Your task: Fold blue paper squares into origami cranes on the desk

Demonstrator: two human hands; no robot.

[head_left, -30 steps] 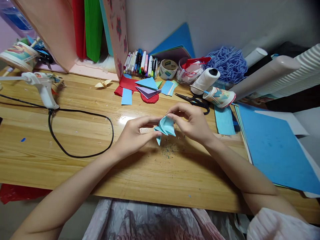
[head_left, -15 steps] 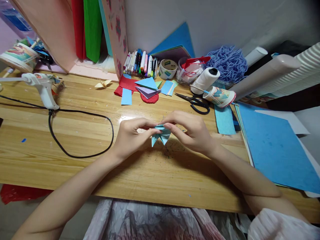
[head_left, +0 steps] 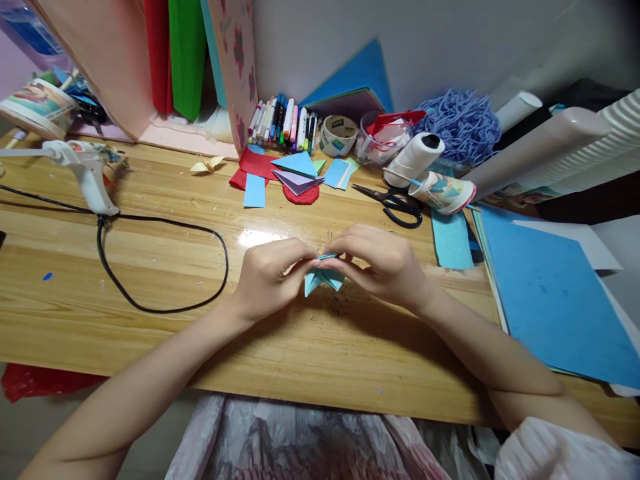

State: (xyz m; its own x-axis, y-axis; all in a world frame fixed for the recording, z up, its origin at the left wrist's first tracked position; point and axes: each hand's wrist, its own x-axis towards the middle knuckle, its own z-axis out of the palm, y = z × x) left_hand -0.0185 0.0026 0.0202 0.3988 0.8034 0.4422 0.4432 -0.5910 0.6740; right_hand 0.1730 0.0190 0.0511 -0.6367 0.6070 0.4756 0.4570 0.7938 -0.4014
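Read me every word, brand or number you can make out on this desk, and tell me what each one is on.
"deli", apparently, small and slightly soft: on the tape roll.
Tape roll's green patches: marks too small to read.
Markers: any print is too small to read.
Right paper cup and left paper cup: printed designs, any lettering too blurred to read.
Folded light-blue paper: no writing shows.

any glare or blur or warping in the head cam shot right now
Head view: bright glare on the tabletop just beyond the left hand; soft shadows beneath both forearms; dim upper right corner; white ridged tube leaning and stretched-looking near the right edge, likely lens distortion; scissors fairly crisp; print on the tape roll too small to read surely.
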